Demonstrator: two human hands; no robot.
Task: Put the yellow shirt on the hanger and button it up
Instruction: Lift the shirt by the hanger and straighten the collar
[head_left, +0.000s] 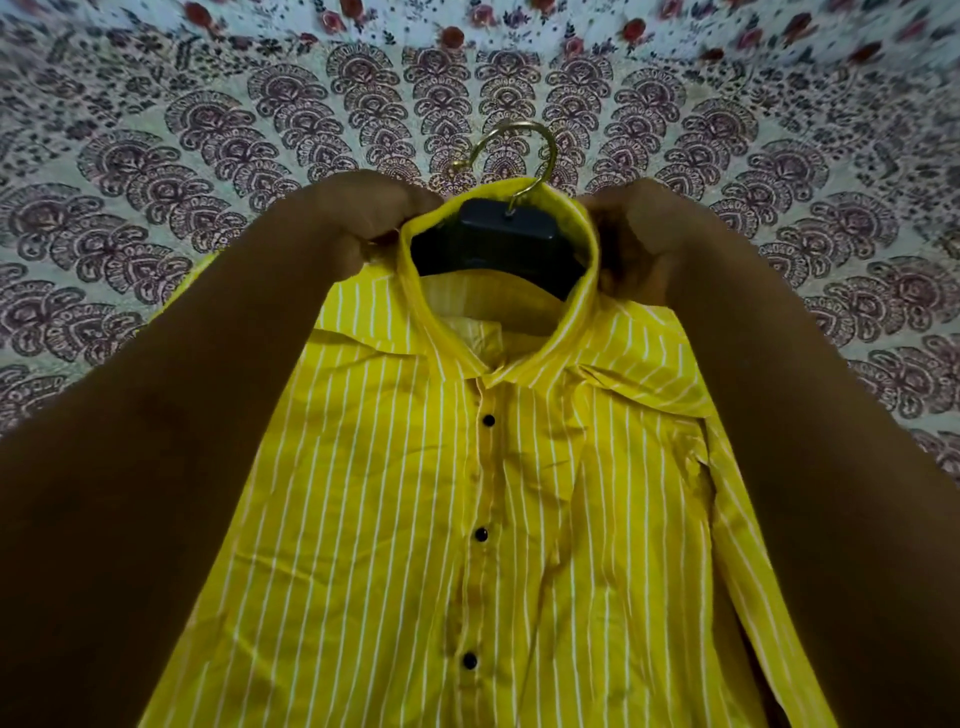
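The yellow shirt (415, 493) with thin white stripes lies front-up on the bed, its placket closed by three visible black buttons. A black hanger (498, 234) sits inside the upright collar, and its gold hook (519, 150) pokes out above the neckline. My left hand (363, 223) pinches the left side of the collar. My right hand (628, 244) grips the collar's right side. The collar's top stands open around the hanger. The hanger's arms are hidden under the fabric.
A bedsheet (208, 130) printed with dark paisley and red flowers covers the whole surface around the shirt. My forearms fill the lower left and lower right of the view. The shirt's right sleeve (753, 545) lies along its side.
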